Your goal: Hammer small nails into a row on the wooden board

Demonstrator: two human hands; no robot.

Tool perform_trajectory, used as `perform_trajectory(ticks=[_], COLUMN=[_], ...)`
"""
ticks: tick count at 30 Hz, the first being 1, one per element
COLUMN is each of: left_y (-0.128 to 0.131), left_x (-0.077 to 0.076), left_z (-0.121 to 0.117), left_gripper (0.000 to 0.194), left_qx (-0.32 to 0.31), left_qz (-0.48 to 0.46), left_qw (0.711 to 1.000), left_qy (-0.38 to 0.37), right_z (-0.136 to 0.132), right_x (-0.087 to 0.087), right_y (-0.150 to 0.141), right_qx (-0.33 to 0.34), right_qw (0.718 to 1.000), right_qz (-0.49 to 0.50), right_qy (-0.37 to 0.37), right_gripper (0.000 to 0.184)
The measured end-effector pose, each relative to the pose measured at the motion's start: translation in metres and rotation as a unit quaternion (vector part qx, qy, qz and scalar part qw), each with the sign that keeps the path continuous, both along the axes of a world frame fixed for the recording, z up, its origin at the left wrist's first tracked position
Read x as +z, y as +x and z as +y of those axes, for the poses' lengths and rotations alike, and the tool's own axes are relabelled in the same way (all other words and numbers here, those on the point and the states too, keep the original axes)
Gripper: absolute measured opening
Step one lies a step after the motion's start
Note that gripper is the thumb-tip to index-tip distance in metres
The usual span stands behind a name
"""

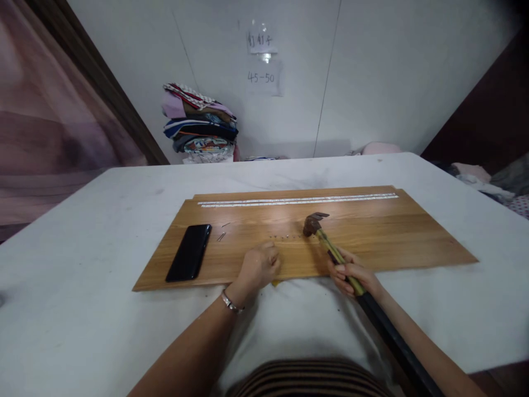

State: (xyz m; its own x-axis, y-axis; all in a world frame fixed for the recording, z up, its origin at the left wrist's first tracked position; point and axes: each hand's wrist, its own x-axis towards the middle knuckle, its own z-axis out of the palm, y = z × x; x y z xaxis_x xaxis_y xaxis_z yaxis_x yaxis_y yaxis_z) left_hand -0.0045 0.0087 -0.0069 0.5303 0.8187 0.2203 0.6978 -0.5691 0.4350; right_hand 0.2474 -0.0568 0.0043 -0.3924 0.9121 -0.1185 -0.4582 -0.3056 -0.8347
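Hammer (372,310) in right hand (366,277); board (397,242) open toward right edge.

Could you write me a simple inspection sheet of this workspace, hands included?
Surface: wooden board on a white table.
Job's things: hammer; loose nails; a row of tiny specks, possibly nails.
Clutter: black phone near the board's left end; two white strips toward its far edge.
Hands: right hand grips the hammer; left hand is curled, contents hidden.
Cables: nothing seen.
Surroundings: folded cloth stack, wall notes, pinkish cloth.
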Motion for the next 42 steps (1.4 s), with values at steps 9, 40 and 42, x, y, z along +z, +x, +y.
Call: perform_trajectory(ticks=[9,40,42], left_y=[0.0004,0.0013,0.0014], left_x=[0.0018,0.0062,0.0073], left_z=[-0.0009,-0.0019,-0.0022], left_gripper=[0.023,0.04,0.041], left_qx=[0.006,-0.007,-0.008], left_qz=[0.005,0.022,0.024], left_qw=[1.0,1.0,1.0], left_qy=[-0.003,-0.012,-0.018], right_z=[-0.0008,-0.0001,-0.0003], right_x=[0.0018,0.0019,0.0027], right_y=[0.0011,0.0005,0.0011], right_qx=[0.0,0.003,-0.001], right_qw=[1.0,1.0,1.0], right_qz=[0.0,-0.006,-0.001], right_qy=[0.015,0.01,0.013], right_gripper=[0.028,0.025,0.028])
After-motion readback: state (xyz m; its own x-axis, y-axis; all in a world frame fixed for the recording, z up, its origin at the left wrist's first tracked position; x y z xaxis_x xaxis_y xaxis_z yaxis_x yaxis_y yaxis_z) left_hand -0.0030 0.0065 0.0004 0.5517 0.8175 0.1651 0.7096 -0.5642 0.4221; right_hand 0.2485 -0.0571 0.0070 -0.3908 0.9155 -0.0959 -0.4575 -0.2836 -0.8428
